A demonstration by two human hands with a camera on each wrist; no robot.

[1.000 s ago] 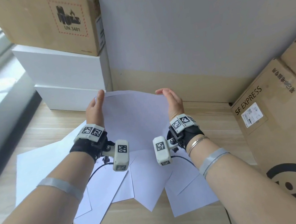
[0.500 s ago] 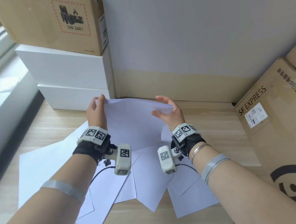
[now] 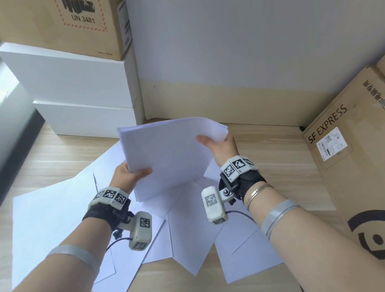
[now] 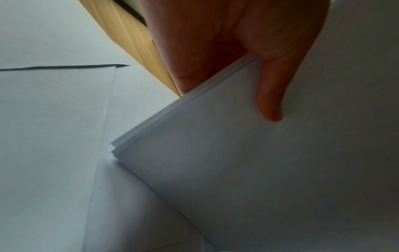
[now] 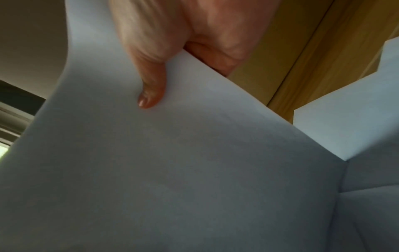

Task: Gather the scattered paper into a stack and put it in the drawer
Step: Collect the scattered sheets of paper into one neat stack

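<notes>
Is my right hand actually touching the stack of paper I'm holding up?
Touching. In the right wrist view, the right hand pinches the paper stack at its edge, thumb pressed flat on the top sheet.

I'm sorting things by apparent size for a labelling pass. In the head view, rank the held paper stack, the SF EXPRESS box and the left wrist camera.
Largest to smallest, as they look:
1. SF EXPRESS box, though cropped and nearer
2. held paper stack
3. left wrist camera

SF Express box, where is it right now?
In the head view, the SF Express box leans at the right, beside the right hand and the wall.
</notes>
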